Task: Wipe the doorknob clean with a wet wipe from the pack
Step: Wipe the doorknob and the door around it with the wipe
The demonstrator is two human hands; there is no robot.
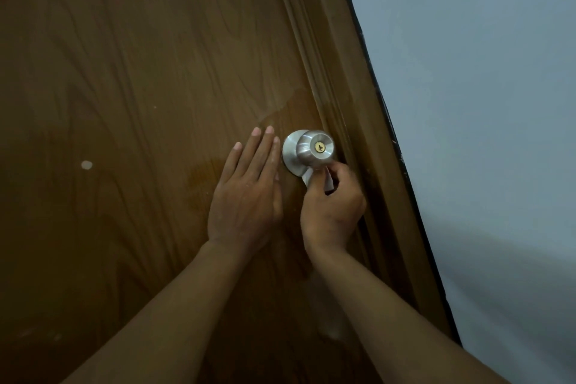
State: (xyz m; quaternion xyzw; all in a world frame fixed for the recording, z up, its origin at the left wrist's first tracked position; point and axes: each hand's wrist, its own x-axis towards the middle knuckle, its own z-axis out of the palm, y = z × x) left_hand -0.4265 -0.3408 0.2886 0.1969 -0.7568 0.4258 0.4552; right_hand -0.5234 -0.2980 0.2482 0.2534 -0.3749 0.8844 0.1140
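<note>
A round silver doorknob (pixel 314 146) with a brass keyhole sticks out of a brown wooden door (pixel 140 87) near its right edge. My right hand (pixel 332 206) is just below the knob, fingers closed on a white wet wipe (pixel 311 177) that touches the knob's underside. My left hand (pixel 247 190) lies flat on the door just left of the knob's base plate, fingers straight and close together, holding nothing. The pack of wipes is not in view.
The brown door frame (pixel 358 103) runs diagonally right of the knob, close to my right hand. A pale grey wall (pixel 483 103) fills the right side. A small white spot (pixel 86 165) marks the door at the left.
</note>
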